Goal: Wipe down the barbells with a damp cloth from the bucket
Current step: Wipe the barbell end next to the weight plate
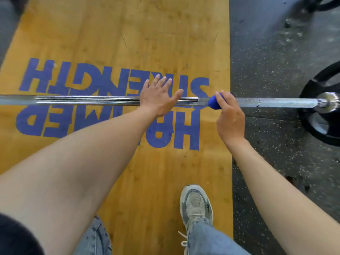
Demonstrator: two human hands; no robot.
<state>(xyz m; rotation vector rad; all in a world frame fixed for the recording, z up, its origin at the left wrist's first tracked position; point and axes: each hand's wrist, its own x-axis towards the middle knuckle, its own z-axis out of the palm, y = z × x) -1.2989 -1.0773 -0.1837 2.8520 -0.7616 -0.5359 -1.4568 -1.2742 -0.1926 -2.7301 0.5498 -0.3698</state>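
The barbell (pixel 110 100) is laid crosswise under both hands; the cloth (pixel 214 103) is clamped by the right hand (pixel 229 118), the left hand (pixel 158 97) spread flat alongside.

The barbell (pixel 88 100) I'm on is shiny chromed metal, smooth in the middle and rough knurled toward the sleeve. My cloth (pixel 214 103) is soft blue fabric. Platform (pixel 147 43) is matt wood grain, rubber flooring (pixel 276 61) is speckled black, and the weight plate (pixel 320 126) looks matt black.
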